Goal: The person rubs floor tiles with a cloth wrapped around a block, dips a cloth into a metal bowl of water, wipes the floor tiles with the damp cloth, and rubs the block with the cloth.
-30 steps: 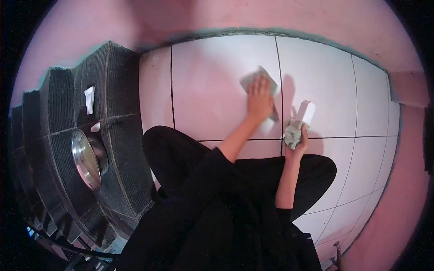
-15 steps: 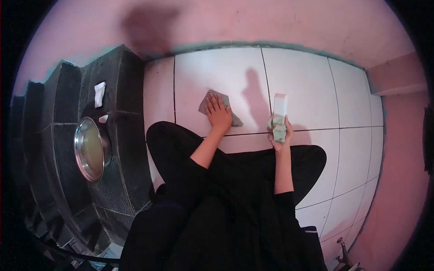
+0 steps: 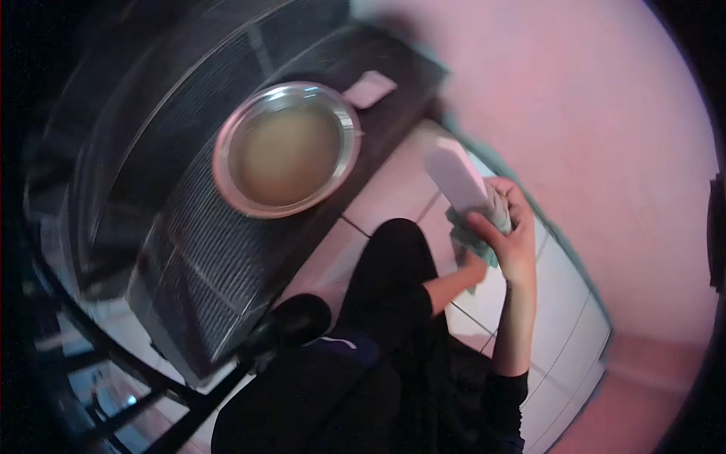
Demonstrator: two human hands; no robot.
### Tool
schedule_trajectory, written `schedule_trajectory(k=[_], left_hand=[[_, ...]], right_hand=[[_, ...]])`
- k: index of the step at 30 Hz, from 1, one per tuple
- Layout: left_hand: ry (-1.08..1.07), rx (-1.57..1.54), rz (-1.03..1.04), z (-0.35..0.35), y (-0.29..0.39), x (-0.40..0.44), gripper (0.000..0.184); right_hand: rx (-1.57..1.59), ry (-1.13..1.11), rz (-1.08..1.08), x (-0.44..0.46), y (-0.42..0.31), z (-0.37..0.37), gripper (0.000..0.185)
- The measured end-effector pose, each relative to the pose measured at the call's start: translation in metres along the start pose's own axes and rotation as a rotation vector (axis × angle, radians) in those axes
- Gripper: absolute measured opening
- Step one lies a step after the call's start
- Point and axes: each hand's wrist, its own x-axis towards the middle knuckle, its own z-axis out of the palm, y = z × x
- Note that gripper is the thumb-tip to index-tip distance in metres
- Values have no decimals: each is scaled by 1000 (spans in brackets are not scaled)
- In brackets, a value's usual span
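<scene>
Head view: white block (image 3: 457, 178), clasped in the right hand (image 3: 516, 238), above bare floor tile (image 3: 389, 189) between step edge and pink wall (image 3: 597, 166). Green cloth (image 3: 470, 240), beside left hand (image 3: 473, 271); left grip partly hidden, cannot tell. Metal basin (image 3: 352, 140), on dark step (image 3: 219, 265), apart from block.
</scene>
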Motion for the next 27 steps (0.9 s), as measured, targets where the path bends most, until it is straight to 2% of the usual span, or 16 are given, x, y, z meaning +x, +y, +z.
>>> schedule_trajectory(k=[1,2,3,4,5,7,11,18,21,23,24,25,27], left_hand=[[-93,347,-65,15,-11,4,61],[-181,524,-124,23,-16,7,61],[-272,653,-161,32,-21,9,62],[-303,687,-201,35,-22,11,62],[-318,704,-233,34,-24,11,62],[-340,726,-285,32,-23,12,62],[-368,761,-343,37,-19,16,63],[-422,983,-402,50,-9,17,65],[-447,1114,-442,56,-7,16,66],[-456,1201,-476,59,-7,16,67],[-462,1243,-494,62,-5,15,67],[-466,1290,-510,64,-5,15,68],[-468,1397,-561,66,-2,14,68]], right_hand=[[-99,-61,14,21,-12,29,47],[-104,-125,22,42,-17,55,47],[-292,-164,-163,58,-16,80,45],[-474,-198,-361,72,-17,103,42],[-473,-233,-364,83,-18,124,42],[-773,-327,-430,104,-22,158,38],[-1175,-333,-336,129,-7,191,40],[-1196,-405,-257,134,-7,191,39],[-1094,-390,-214,133,-11,181,40],[-750,-338,-160,136,-9,165,44],[-632,-307,-67,139,-7,161,44],[-633,-302,-72,140,-9,152,44],[-234,-383,309,139,-19,136,44]])
